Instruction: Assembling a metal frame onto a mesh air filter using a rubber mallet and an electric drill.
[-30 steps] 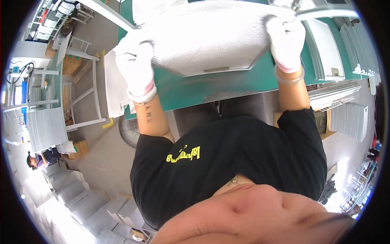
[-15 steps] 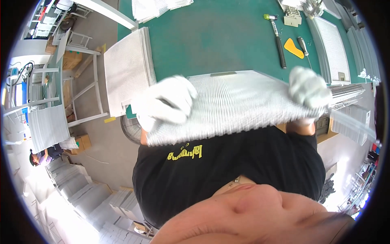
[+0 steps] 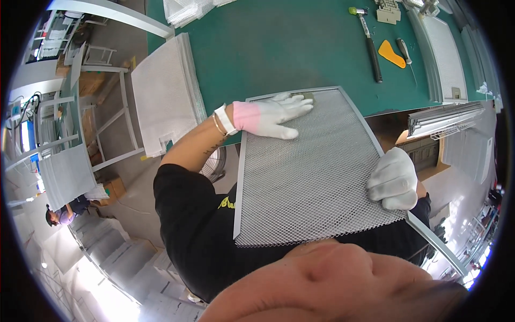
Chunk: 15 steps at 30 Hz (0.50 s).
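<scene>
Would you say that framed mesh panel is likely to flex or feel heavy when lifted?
The mesh panel probably stays fairly stiff: a metal frame borders it. It looks light, being open mesh held by the right hand at one edge while the left hand lies flat on it. The mesh itself may dent if pressed.

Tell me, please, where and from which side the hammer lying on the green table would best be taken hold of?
Grip the hammer on the lower half of its dark handle, coming from above and the near side. It lies flat with its head at the far end, the handle pointing back toward the person. The yellow scraper lies close on its right, so the left side gives fingers more room.
</scene>
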Motion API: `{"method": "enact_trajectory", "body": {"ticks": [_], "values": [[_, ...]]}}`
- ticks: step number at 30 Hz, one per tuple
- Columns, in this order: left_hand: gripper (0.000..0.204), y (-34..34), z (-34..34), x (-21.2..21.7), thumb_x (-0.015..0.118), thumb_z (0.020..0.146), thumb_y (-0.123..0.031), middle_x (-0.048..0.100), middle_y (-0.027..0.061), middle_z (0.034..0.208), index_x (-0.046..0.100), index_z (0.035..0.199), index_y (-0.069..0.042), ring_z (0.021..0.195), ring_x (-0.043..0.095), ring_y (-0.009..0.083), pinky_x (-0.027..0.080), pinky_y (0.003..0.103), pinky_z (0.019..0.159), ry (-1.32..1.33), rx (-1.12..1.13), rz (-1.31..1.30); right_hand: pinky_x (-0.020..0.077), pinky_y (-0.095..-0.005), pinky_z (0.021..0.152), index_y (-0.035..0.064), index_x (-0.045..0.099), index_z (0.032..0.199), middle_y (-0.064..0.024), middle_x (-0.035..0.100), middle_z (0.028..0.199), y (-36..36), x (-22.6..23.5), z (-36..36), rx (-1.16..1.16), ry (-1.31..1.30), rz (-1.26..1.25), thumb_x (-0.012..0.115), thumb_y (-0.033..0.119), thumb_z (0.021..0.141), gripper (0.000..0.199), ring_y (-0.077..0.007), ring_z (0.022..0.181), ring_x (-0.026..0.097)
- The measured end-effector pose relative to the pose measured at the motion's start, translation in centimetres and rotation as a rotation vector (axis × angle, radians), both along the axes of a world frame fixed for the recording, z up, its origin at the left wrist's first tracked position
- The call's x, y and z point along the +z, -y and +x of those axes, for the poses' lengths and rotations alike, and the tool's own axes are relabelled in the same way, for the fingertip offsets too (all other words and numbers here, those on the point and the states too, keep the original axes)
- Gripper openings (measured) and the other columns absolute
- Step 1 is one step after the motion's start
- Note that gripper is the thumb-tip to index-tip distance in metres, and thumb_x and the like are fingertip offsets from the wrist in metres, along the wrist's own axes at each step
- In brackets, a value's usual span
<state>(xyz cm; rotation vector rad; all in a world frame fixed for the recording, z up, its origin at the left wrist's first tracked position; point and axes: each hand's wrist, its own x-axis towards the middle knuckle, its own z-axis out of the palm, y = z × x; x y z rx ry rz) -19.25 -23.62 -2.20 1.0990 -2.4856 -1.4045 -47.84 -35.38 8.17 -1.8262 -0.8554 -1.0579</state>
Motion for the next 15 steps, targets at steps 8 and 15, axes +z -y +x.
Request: {"method": "enact_trajectory", "body": {"ticks": [8,15], "values": [[0.072,-1.1,4.3,8.3,0.052,0.096,-0.056,0.054,0.0282,0.134,0.057,0.129,0.007,0.124,0.053,0.0461,0.044,0.055,0.102,-0.856,-0.189,0.027,0.0426,-0.0282,0.043,0.0056,0.048,0.061,-0.0111,0.061,0.070,2.2,1.5,1.1,0.064,-0.052,-0.209,0.055,0.008,0.091,0.031,-0.0199,0.055,0.059],[0.035,-6.4,0.8,11.5,0.076,0.086,-0.027,0.068,0.0197,0.081,0.064,0.092,0.006,0.070,0.065,0.0325,0.052,0.043,0.063,-0.874,0.981,-1.075,0.0507,-0.0338,0.063,-0.0006,0.059,0.099,-0.0165,0.066,0.086,0.8,2.5,3.3,-0.717,-0.231,0.308,0.057,0.025,0.100,0.026,-0.0253,0.078,0.062]]}}
